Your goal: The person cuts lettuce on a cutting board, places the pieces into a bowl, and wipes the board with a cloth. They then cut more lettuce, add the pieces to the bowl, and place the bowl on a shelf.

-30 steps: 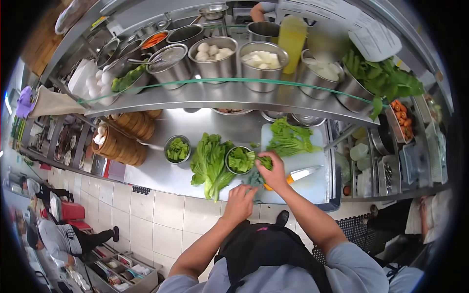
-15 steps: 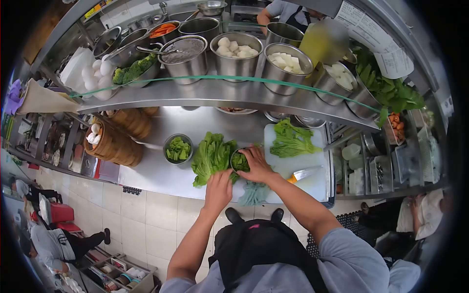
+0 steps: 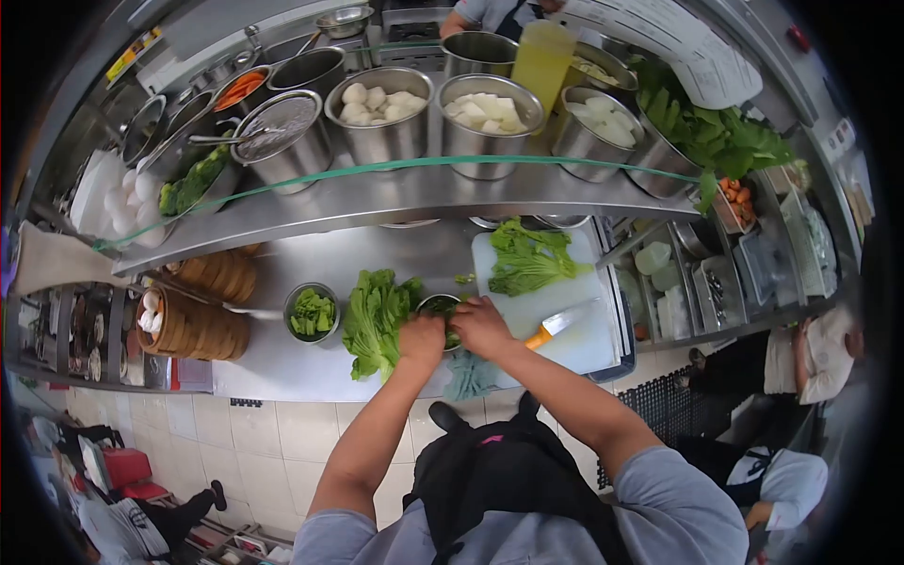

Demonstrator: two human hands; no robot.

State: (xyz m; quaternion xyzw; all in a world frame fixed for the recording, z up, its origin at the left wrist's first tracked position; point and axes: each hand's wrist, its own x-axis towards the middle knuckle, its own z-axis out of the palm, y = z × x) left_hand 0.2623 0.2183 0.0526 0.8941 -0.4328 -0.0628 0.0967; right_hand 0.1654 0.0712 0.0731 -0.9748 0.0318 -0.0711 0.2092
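My left hand (image 3: 422, 339) is closed at the left side of a small metal bowl (image 3: 439, 303) of chopped greens. At the bowl's right side is my right hand (image 3: 479, 325), its fingers bent together over the rim. What either hand pinches is hidden. Leafy lettuce (image 3: 371, 323) lies just left of my left hand. Farther left sits another metal bowl (image 3: 290, 323) with cut lettuce. On the white cutting board (image 3: 589, 341) are a bunch of greens (image 3: 532, 259) and a knife (image 3: 565, 322) with an orange handle. A bluish cloth (image 3: 471, 375) lies below the hands.
A metal shelf (image 3: 395, 201) with a green glass edge crosses above the counter, bearing metal pots of food. Bamboo steamers (image 3: 212, 330) stand at the left. Food containers (image 3: 720, 287) are at the right. Other people are beyond the shelf and at both sides.
My left hand has moved from the lettuce to the small bowl. My right hand's fingers have drawn in at the rim. The camera view has shifted.
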